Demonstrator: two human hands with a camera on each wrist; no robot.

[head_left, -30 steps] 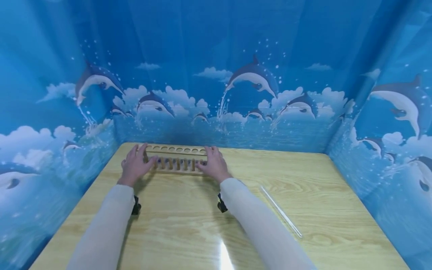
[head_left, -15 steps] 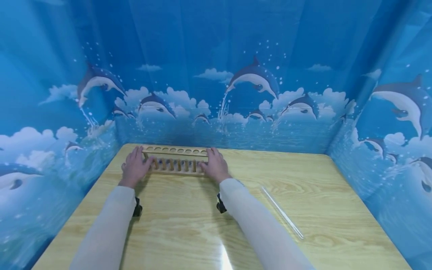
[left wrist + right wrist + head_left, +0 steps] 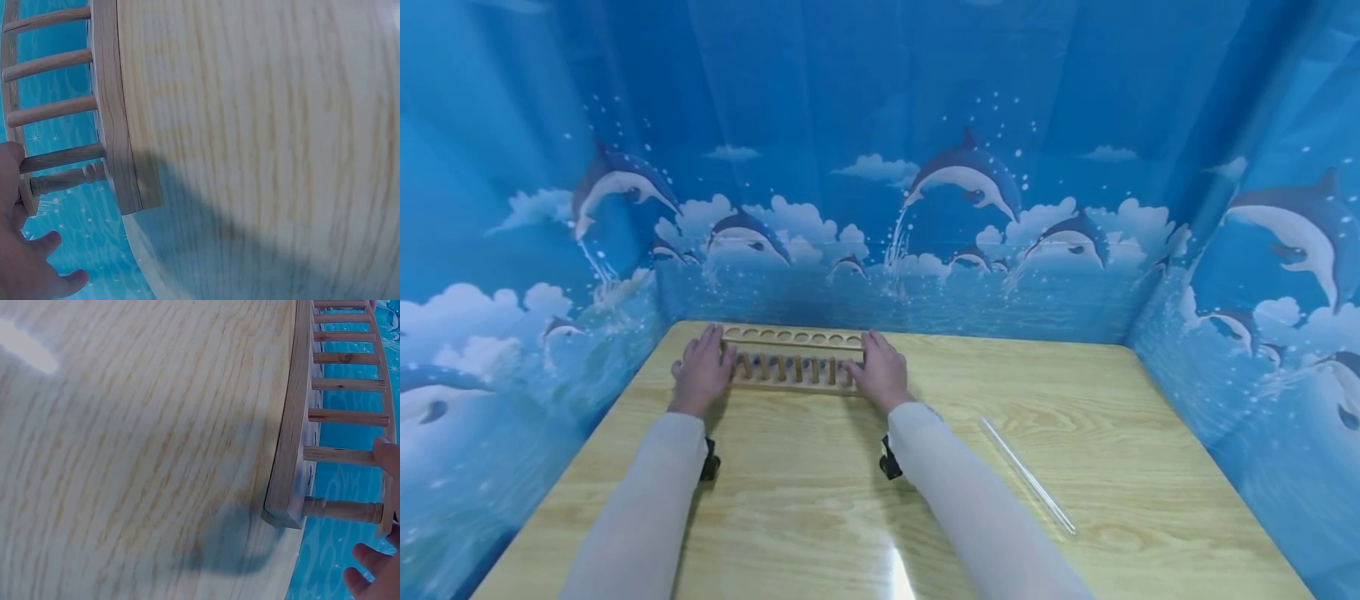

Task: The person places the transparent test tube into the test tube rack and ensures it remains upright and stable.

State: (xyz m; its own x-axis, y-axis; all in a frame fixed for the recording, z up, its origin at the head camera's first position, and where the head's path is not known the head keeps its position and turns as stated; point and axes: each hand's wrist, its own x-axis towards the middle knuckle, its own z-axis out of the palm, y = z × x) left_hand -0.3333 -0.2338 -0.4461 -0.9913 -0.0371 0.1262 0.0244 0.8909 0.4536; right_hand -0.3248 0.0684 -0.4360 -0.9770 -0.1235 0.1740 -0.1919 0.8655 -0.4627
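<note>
A wooden test tube rack (image 3: 793,387) stands at the table's far left, with a row of round holes in its top rail and several upright pegs. My left hand (image 3: 702,371) holds its left end, thumb at the front and fingers over the top rail. At the right end my right hand (image 3: 882,371) holds the rack the same way. In the right wrist view the thumb (image 3: 386,453) lies at the top of a peg, while lower fingers hang free beside the end post. The left wrist view shows the left hand (image 3: 22,262) at the other end post, partly cut off.
A clear, thin glass-like rod (image 3: 1028,477) lies slantwise on the wooden table (image 3: 805,467), right of my right forearm. Blue dolphin-print curtains (image 3: 880,275) enclose the back and both sides, close behind the rack.
The left thumb has drawn back leftward from the front pegs, and the right thumb has shifted slightly outward. Both hands stay at the rack's ends; the rack keeps its place on the table.
</note>
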